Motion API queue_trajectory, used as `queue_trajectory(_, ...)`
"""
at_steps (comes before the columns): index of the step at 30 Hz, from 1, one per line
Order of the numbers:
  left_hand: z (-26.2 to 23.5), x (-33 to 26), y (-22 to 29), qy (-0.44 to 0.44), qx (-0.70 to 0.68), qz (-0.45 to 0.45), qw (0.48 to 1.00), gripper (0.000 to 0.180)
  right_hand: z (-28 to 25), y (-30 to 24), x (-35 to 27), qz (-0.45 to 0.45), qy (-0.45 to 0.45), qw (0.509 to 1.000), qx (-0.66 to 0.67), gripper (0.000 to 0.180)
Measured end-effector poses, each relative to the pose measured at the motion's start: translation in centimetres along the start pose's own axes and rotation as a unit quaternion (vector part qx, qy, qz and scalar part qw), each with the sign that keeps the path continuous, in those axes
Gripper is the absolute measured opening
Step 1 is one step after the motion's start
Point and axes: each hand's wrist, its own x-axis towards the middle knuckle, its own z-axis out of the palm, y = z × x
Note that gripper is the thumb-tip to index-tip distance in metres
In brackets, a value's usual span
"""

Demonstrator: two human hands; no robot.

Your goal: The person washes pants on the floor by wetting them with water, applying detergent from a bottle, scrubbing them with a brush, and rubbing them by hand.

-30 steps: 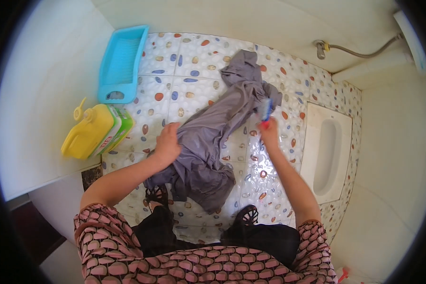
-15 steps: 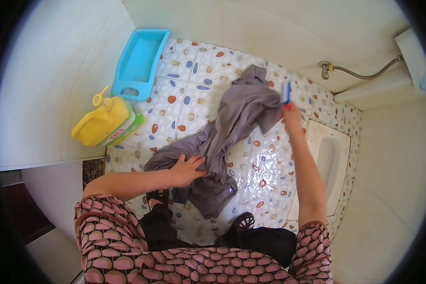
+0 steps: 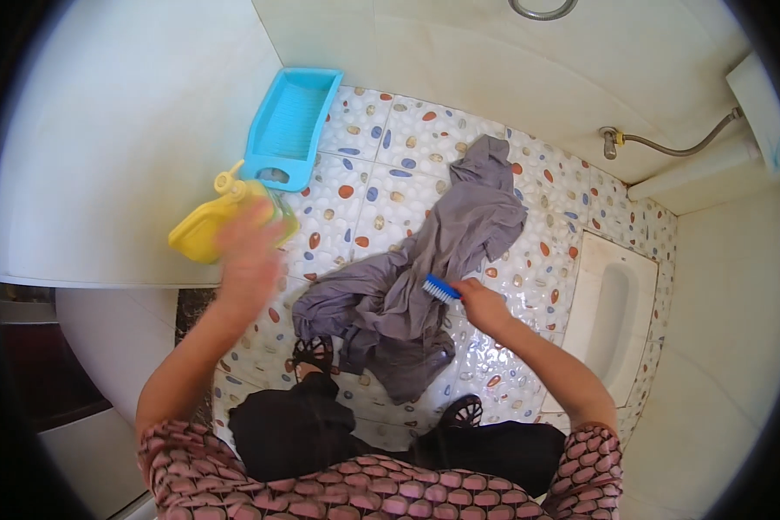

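A crumpled grey garment [image 3: 468,227] lies stretched over the tiled floor in front of me. My right hand [image 3: 485,305] grips a blue scrub brush [image 3: 440,287] with pale bristles, held over the garment's middle; whether it touches the cloth I cannot tell. My left hand [image 3: 250,260] is off the garment, smeared by motion, in front of a yellow jug with a pump top [image 3: 201,227]. It hides part of the jug, and its fingers cannot be made out.
A light-blue washboard tray [image 3: 288,121] stands behind the jug against the wall. To the right is a white squat toilet [image 3: 614,303] set in the floor. A tap with a hose [image 3: 613,141] sticks out of the far wall. My sandalled feet [image 3: 314,354] are close to the garment.
My left hand has left the garment and moved left and up toward the yellow jug. My right hand has brought the brush from the garment's far right end back to its middle.
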Motion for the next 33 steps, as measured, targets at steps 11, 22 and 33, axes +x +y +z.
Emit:
queue_trajectory(11,-8.2,-4.8,-11.8,-0.098,-0.082,-0.438,0.89,0.037,2.7,-9.0,4.8,-0.138,-0.092,0.986,-0.004,0.024)
queue_trajectory(22,-4.1,-2.5,-6.8,-0.085,-0.241,-0.328,0.909,0.034,0.3,-13.8,2.5,-0.214,0.12,0.965,0.095,0.038)
queue_trajectory(33,-0.2,4.6,1.7,-0.179,-0.376,-0.23,0.88,0.029,-8.7,-20.8,7.3,-0.137,0.356,0.921,-0.084,0.054)
